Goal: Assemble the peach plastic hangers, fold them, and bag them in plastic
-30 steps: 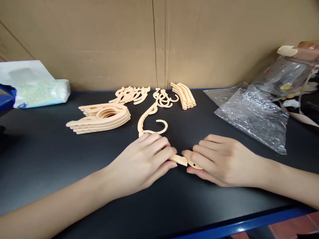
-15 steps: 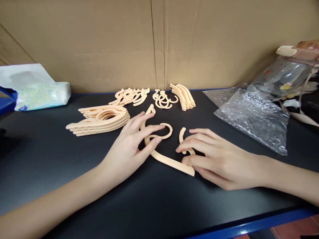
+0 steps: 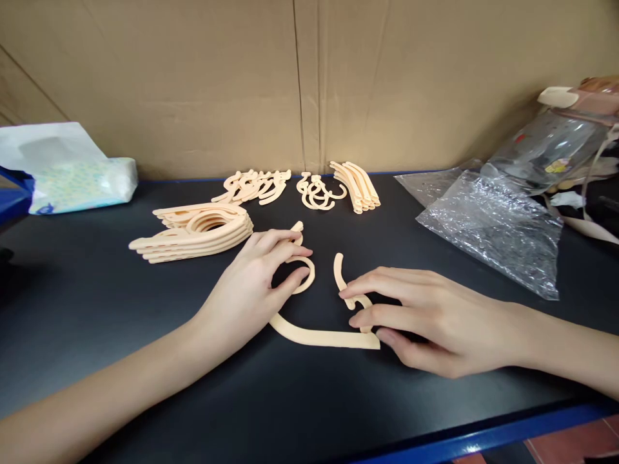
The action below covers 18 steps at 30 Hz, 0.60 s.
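My left hand [image 3: 256, 277] grips a beige plastic clothes hanger [image 3: 319, 337] by its left part, thumb near the curl of the hook. Its long arm lies on the table, pointing toward my right hand [image 3: 425, 322]. Two fingertips of that hand rest on a small curved beige hanger piece [image 3: 339, 274], and the thumb is by the end of the arm. The piece's lower end meets the arm's tip; whether they are joined I cannot tell. My left fingers partly cover the hanger's middle.
Stacked hangers [image 3: 193, 241] lie left of my left hand. Behind are small curved parts [image 3: 251, 187], loose hooks [image 3: 316, 193] and a bundle of straight arms [image 3: 358, 187]. Clear plastic bags [image 3: 493, 225] and a bottle [image 3: 551, 148] are at right, a tissue pack [image 3: 82, 183] at left.
The hanger has turned on the table, its hook end coming nearer and its long arm lying more level. The small piece has shifted left and nearer, with my right fingers still on it.
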{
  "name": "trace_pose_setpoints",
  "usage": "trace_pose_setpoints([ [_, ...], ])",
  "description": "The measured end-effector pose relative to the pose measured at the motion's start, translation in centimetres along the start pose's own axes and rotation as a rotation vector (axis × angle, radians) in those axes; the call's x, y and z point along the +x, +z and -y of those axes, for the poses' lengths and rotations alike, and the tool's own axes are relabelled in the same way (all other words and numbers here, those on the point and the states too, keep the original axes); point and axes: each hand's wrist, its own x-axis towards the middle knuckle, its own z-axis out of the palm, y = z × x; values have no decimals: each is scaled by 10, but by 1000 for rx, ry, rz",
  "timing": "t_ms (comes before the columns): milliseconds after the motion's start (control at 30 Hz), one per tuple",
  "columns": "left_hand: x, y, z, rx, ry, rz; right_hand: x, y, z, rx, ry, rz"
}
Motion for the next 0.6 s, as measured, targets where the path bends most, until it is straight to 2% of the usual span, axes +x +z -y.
trace_pose_setpoints([
  [200, 3, -1, 2, -143, 3, -66, 2, 4, 0, -146, 63, -111],
  [400, 3, 1, 6, -104, -19, -106, 2, 5, 3, -106, -38, -81],
  [600, 3, 1, 9, -124, -45, -74, 3, 4, 5, 17, -117, -33],
])
